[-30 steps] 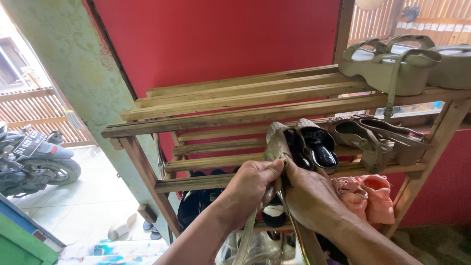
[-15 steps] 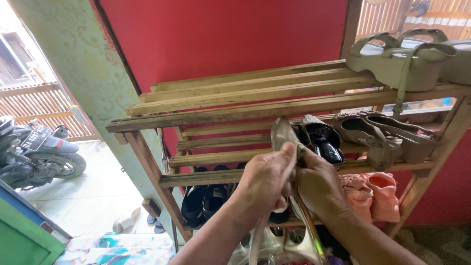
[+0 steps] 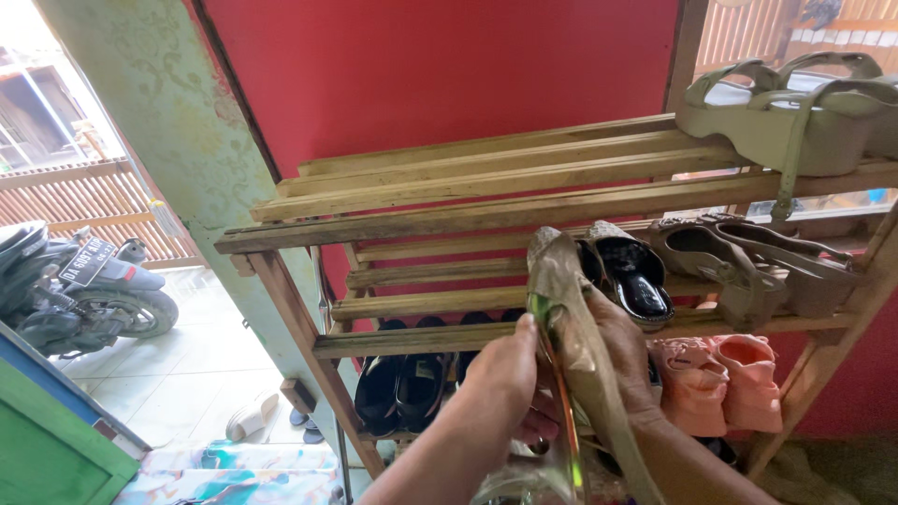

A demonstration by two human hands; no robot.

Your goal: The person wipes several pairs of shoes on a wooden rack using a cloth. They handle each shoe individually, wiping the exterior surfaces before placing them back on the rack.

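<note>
Here both hands held one gold shoe (image 3: 571, 309) in front of the rack (image 3: 486, 210), level with the front rail of its middle shelf. The shoe's long axis ran nearly upright, leaning a little: toe up and slightly left, near the underside of the top shelf's front rail; heel end down and right, running out of sight behind the wrists. The left hand (image 3: 505, 374) sat on the shoe's left edge, thumb pressed against the side, fingers closed round it. The right hand (image 3: 622, 360) lay behind and to the right, mostly hidden by the shoe; its fingers looked wrapped on the far side, though how tightly could not be told. The left hand was the nearer to the toe. Just behind the toe, on the middle shelf, sat black shoes (image 3: 631, 271), close but whether touching was unclear. Brown heels (image 3: 748, 257) lay further right on the same shelf, towards its right end. Pale wedges (image 3: 786, 112) stood at the top shelf's right end. Pink shoes (image 3: 716, 379) sat on the lower shelf under the right hand; dark shoes (image 3: 402, 383) at that shelf's left. A scooter (image 3: 84, 290) stood beyond the doorway, well apart.
</note>
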